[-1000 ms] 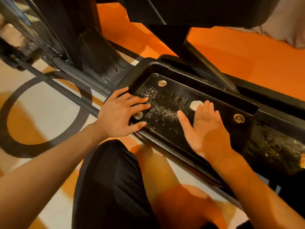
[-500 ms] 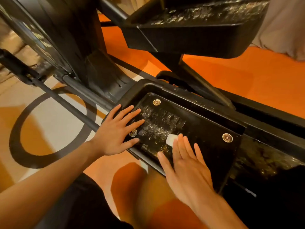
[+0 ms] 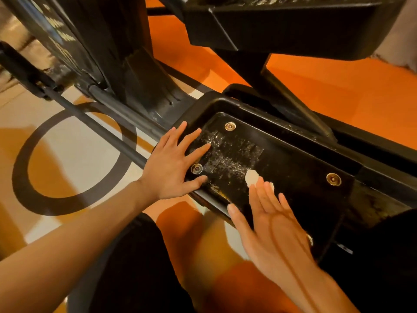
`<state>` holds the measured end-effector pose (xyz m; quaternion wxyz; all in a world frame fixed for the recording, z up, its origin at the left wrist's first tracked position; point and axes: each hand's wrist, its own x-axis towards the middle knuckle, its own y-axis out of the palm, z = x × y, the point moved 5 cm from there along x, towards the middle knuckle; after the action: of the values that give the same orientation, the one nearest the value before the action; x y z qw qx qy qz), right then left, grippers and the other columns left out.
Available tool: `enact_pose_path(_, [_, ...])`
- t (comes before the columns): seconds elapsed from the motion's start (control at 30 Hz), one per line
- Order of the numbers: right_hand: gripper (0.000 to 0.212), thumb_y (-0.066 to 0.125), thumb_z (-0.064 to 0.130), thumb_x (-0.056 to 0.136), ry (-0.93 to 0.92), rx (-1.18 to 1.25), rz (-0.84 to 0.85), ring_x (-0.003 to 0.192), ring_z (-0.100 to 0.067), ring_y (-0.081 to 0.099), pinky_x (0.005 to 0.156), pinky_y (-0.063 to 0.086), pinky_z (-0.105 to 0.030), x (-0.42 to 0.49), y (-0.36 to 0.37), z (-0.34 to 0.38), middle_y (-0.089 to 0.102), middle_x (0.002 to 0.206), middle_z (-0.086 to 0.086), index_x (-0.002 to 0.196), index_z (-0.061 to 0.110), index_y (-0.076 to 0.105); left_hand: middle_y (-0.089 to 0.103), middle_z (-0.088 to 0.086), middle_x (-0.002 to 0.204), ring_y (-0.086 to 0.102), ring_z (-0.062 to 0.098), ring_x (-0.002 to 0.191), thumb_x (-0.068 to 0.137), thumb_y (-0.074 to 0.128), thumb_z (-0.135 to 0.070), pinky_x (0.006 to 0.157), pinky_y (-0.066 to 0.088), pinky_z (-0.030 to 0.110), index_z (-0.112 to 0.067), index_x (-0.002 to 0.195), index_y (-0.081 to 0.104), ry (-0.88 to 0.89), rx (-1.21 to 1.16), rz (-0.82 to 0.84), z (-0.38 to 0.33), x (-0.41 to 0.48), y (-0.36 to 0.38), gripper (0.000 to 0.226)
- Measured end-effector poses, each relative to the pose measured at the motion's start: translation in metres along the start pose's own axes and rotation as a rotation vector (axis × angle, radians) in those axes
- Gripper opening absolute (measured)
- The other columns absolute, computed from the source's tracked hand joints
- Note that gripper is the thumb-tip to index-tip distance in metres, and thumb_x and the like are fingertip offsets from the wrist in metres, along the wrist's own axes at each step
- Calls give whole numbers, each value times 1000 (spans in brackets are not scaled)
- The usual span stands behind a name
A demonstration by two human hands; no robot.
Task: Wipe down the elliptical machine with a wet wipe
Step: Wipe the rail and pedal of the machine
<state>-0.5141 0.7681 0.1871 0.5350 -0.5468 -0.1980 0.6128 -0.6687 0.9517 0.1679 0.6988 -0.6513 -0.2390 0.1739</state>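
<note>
The left hand [image 3: 173,163] lay flat, fingers straight and spread, on the left corner of the black pedal [image 3: 297,163], gripping nothing; its little finger reached along the pedal's near rim, just below a brass bolt [image 3: 196,168]. The right hand [image 3: 270,224] was flat too, fingers straight and together, pressing the wipe [image 3: 252,178] down on the pedal's middle. Only a white edge of the wipe showed past the fingertips, and the hand was blurred, so how much lay beneath it was unclear. Wet streaks [image 3: 228,159] glistened between the hands. A second pedal [image 3: 282,26] hung above, over the orange floor [image 3: 338,91].
</note>
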Motion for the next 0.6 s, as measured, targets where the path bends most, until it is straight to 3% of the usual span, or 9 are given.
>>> enact_pose_path(0.13, [112, -35, 80, 71, 35, -39, -57, 154, -8, -22, 126, -14, -37, 22, -12, -12, -17, 170, 4, 163, 21, -9, 43, 12, 161, 18, 42, 157, 94, 31, -75, 124, 21, 62, -23, 152, 53, 5, 6, -9, 0, 0, 0, 81])
enact_pose_path(0.23, [118, -37, 81, 68, 57, -95, -145, 156, -11, -14, 127, -9, -39, 51, -24, -23, -9, 172, 0, 163, 18, -6, 46, 11, 159, 20, 41, 157, 94, 30, -75, 124, 21, 61, -22, 150, 55, -2, 6, -13, 1, 0, 1, 81])
enact_pose_path(0.33, [110, -27, 80, 77, 84, -49, -153, 157, -12, -12, 128, -8, -39, 62, -28, -23, -5, 172, -2, 163, 17, -4, 43, 11, 162, 20, 40, 157, 94, 30, -75, 124, 22, 61, -22, 149, 56, 5, -9, -27, 1, 0, 1, 81])
enact_pose_path(0.4, [116, -32, 82, 72, 75, -55, -179, 156, -12, -13, 128, -7, -38, 53, -23, -13, -6, 172, -2, 163, 17, -4, 38, 12, 164, 19, 38, 158, 94, 30, -75, 124, 23, 61, -22, 149, 57, 4, -19, -47, 0, 0, 0, 81])
enact_pose_path(0.47, [128, -43, 82, 58, 31, -25, -128, 155, -10, -19, 127, -12, -35, 33, -10, 0, -13, 171, 1, 163, 19, -6, 36, 12, 165, 19, 38, 158, 94, 30, -76, 124, 23, 61, -22, 149, 57, 2, -21, -53, 0, 0, -1, 81])
enact_pose_path(0.6, [132, -43, 85, 56, -104, 38, -9, 154, -2, -15, 126, -12, -29, -7, 7, 22, -9, 167, 9, 164, 23, 2, 36, 11, 166, 21, 38, 157, 94, 32, -76, 123, 24, 62, -23, 148, 57, 17, -8, -36, 0, 0, 1, 80])
